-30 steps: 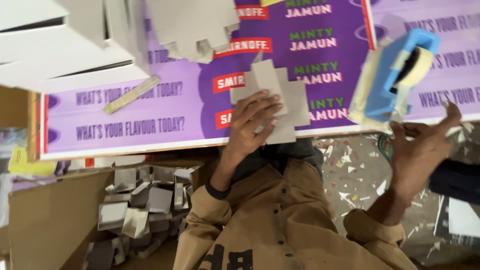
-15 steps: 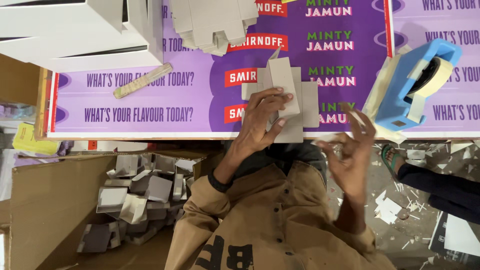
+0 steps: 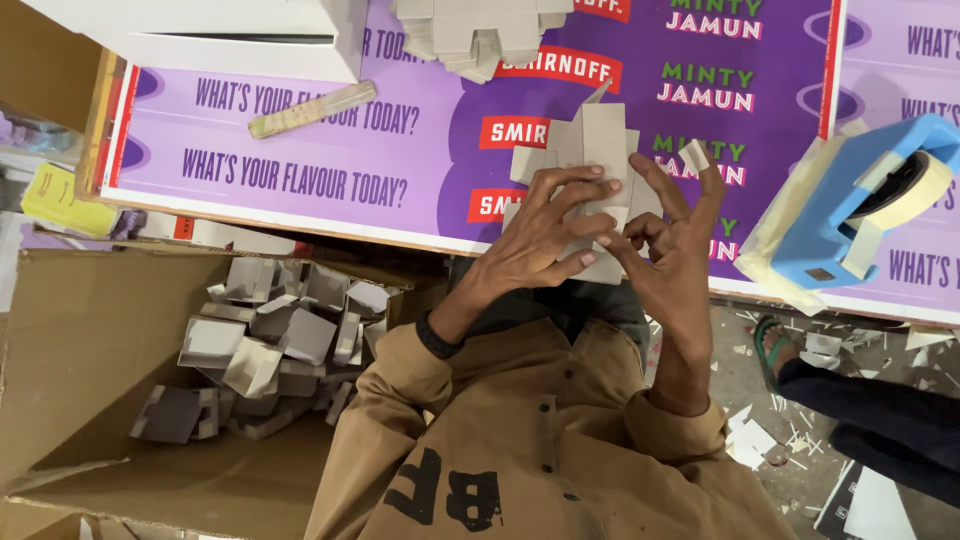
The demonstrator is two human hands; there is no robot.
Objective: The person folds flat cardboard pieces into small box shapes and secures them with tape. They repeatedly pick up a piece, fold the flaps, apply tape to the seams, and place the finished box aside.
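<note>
A person in a tan sweatshirt (image 3: 520, 450) works a flat grey card blank (image 3: 590, 150) at the near edge of a purple printed board (image 3: 400, 150), seen from a head camera looking down. The left hand (image 3: 540, 235) lies on the blank with fingers spread and bent, its tips pressing the card's lower part rather than closing around it. The right hand (image 3: 670, 240) meets it from the side, thumb and forefinger pinched at the card's lower right edge; a small strip of pale tape (image 3: 693, 155) clings to a raised fingertip, the other fingers loosely open. The blank lies partly on the board, its lower end hidden under both hands. Just to the right stands a blue tape dispenser (image 3: 850, 215) with a roll of pale tape, resting on the board's corner. Farther up the board lie a stack of more grey blanks (image 3: 480, 35), a wooden ruler (image 3: 312, 108) and white boxes (image 3: 230, 35). Below the board to the left, an open brown carton (image 3: 90, 330) holds a heap of folded grey card boxes (image 3: 265, 345). At the right edge, another person's dark-sleeved limb and sandalled foot (image 3: 772, 345) rest on a floor strewn with paper scraps.
</note>
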